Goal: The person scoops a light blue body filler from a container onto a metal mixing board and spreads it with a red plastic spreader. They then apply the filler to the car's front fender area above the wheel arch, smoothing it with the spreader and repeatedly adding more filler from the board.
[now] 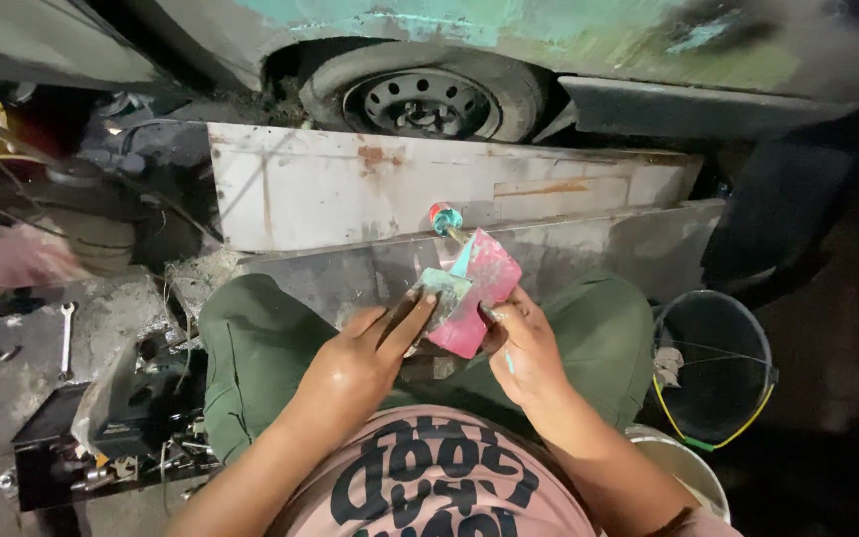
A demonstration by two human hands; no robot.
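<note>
Left hand: the left hand [370,343] sits just left of centre, fingers stretched out toward one o'clock, pressing a small grey-green putty-smeared scraper blade [442,288] flat against the pink board; it is grasping that blade between thumb and fingers.
Right hand: the right hand [524,348] lies just right of centre, clenched on the lower edge of the pink board, thumb on its near face.
Pink board: the flat pink plastic mixing board [484,288], smeared with teal filler, is held tilted between both hands at the middle of the view, above the lap.
Tube: a small red-and-teal capped tube tip [443,217] shows at twelve o'clock from the board, just beyond its top corner; whether it touches the board cannot be told.
Lap: knees in olive-green trousers [251,338] spread at nine and three o'clock from the hands.
Panel: a long white rusted sheet-metal panel [350,189] lies across at twelve o'clock, beyond the knees.
Wheel: a black car tyre on a steel rim [425,99] stands behind the panel, at twelve o'clock, under teal-patched bodywork.
Bucket: a dark round bucket with a yellow-green rim [713,368] stands at three o'clock, beside the right knee.
Tools: a silver spanner [67,338] lies on the floor at nine o'clock, a black toolbox [101,438] at eight o'clock.
</note>
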